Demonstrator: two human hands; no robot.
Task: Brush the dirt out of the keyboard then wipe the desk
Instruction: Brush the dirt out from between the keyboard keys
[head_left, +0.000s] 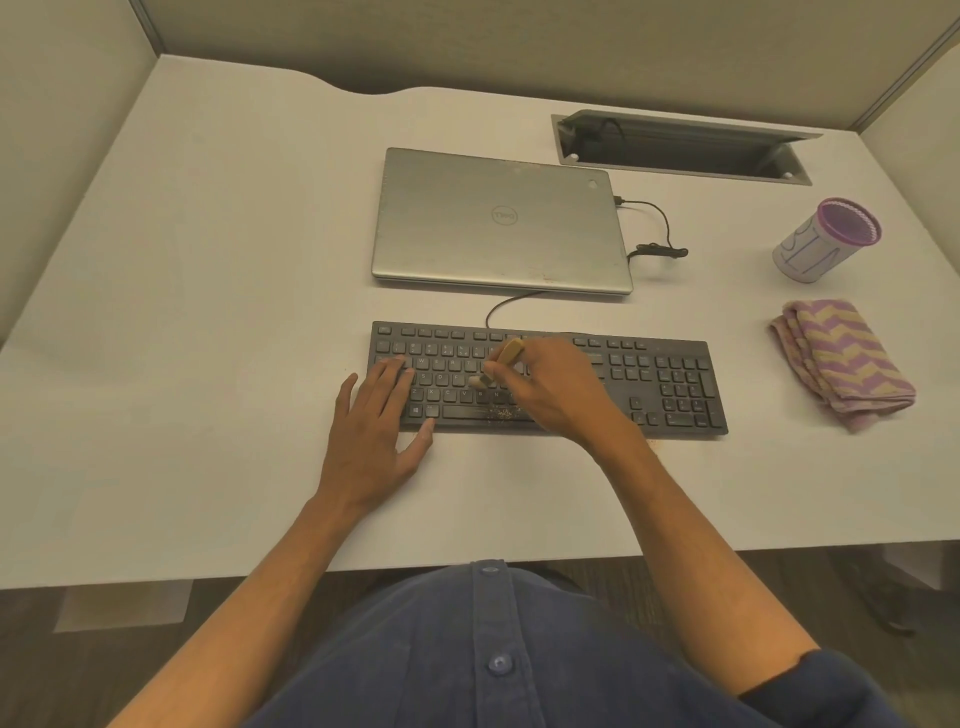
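Black flat corded keyboard (545, 382) lies near front of white desk (208, 312), long axis left-right. Small tan-handled brush (498, 364) pinched in right hand (550, 389) over middle keys, bristles down. Brown crumbs (501, 413) on space bar, just below bristles, toward person. Left hand (376, 415) flat, fingers straight, pressing left keys. Folded purple-and-tan zigzag cloth (841, 361) well right of keyboard; right hand nearer.

Left hand (376, 421): lying flat, palm down, fingers (387, 376) straight and spread, thumb angling out to the side. Right hand (550, 387): fingers curling inward and pinching a small brush (498, 364), wrist bending. Both forearms: bare, reaching forward from dark blue short sleeves (831, 686), well apart at the elbows.
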